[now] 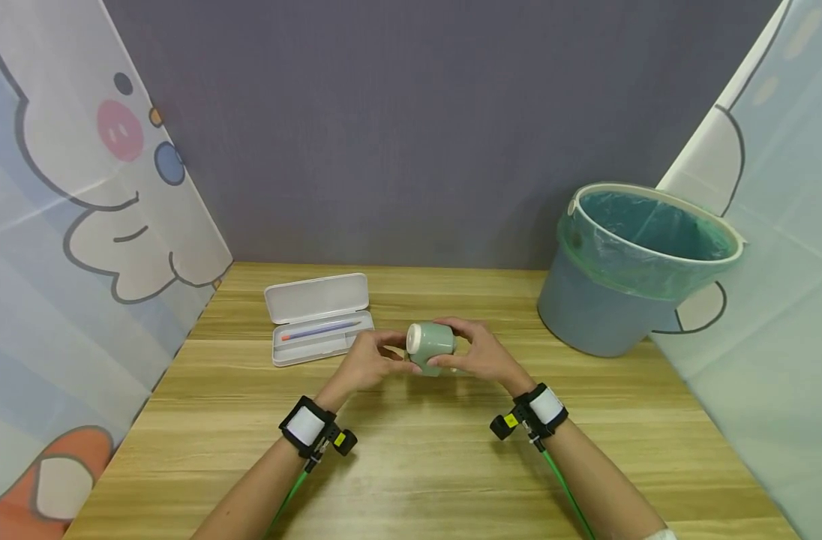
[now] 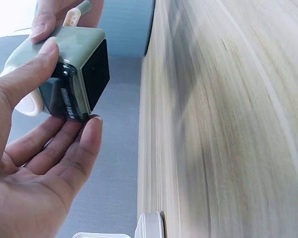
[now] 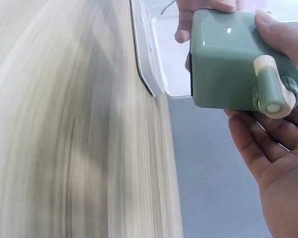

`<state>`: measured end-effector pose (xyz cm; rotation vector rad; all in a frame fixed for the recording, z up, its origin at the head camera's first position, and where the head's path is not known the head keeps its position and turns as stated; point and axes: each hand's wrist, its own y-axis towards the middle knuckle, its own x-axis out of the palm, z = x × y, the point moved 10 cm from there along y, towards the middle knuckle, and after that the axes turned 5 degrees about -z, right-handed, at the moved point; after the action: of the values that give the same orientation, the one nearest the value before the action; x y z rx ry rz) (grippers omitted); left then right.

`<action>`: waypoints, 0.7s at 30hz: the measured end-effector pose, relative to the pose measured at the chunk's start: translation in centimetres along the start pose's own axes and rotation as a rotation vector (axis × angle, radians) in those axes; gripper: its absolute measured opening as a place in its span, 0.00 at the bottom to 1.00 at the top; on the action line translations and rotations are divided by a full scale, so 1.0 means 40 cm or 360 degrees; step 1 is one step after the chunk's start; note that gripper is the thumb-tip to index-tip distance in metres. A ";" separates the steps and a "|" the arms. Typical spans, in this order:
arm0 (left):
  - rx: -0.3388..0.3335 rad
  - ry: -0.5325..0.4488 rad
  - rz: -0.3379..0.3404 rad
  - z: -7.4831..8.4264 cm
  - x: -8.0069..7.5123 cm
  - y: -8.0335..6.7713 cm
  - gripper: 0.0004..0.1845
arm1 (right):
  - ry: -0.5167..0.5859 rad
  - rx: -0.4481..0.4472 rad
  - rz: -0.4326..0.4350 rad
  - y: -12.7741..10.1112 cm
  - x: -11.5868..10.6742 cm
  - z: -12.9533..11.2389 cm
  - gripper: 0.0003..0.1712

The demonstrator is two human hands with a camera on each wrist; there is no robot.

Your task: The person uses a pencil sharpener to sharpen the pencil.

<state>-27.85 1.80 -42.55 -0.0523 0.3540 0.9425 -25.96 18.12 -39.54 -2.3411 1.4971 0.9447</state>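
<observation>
A green pencil sharpener with a crank is held above the table between both hands, tilted so that its cream round end faces the left. My left hand pinches it, thumb on one side and fingertips against the dark panel, as the left wrist view shows. From the other side my right hand grips the body, with its thumb on the green casing. The crank handle sticks out near the right palm in the right wrist view. Beside the left hand lies a white pencil case, lid up, holding a blue pencil.
A grey-blue bin lined with a green bag stands at the back right of the wooden table. A dark grey panel rises behind the table, and printed curtains hang at both sides.
</observation>
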 end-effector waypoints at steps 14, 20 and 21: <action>-0.0090 0.0474 -0.0140 -0.036 0.056 0.030 0.28 | -0.0353 0.0056 -0.0159 0.004 0.053 0.047 0.41; -0.0197 0.0594 -0.0149 -0.054 0.063 0.021 0.31 | -0.0366 0.0058 -0.0205 -0.001 0.084 0.058 0.42; -0.0203 0.0596 -0.0149 -0.057 0.064 0.020 0.31 | -0.0362 0.0062 -0.0203 -0.002 0.087 0.060 0.42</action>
<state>-27.76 3.81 -45.43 -0.3624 0.6315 0.8601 -25.88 16.74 -43.55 -2.1871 1.2522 1.0956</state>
